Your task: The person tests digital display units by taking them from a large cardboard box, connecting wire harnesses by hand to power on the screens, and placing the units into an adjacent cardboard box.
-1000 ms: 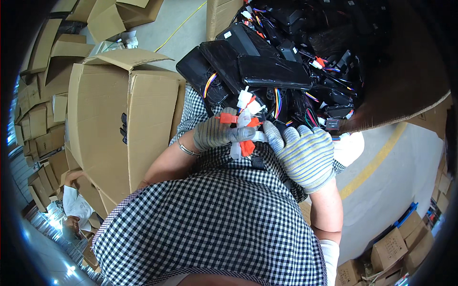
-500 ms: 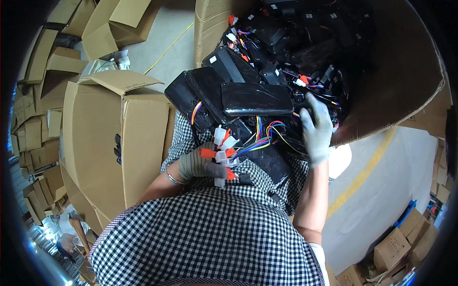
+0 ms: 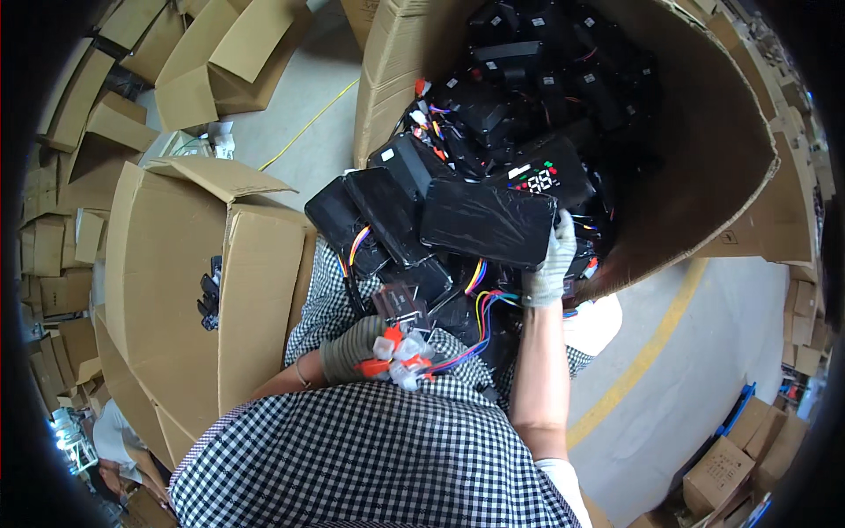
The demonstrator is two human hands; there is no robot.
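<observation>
My left hand [image 3: 350,350], in a grey glove, is closed round a bunch of white and orange wire connectors [image 3: 398,354] close to my apron. Coloured wires [image 3: 480,330] run from the bunch toward the black units on my lap. With my gloved right hand [image 3: 551,268] I grip the right edge of a flat black plastic-wrapped unit [image 3: 487,222], its fingers partly hidden. Two more black units [image 3: 387,216] lean to its left, with wires hanging down. Behind it a black display panel [image 3: 550,167] shows white digits and coloured marks.
A large open carton [image 3: 704,132] full of black units stands in front of me. At my left is another open carton [image 3: 264,299] with small black parts [image 3: 210,295]. Empty-looking boxes [image 3: 238,62] pile up beyond. A person [image 3: 123,449] is at lower left.
My right hand has moved from beside the pile onto the black unit's right edge. That unit has tilted, and the display panel behind it now shows. My left hand has lowered slightly with the connectors.
</observation>
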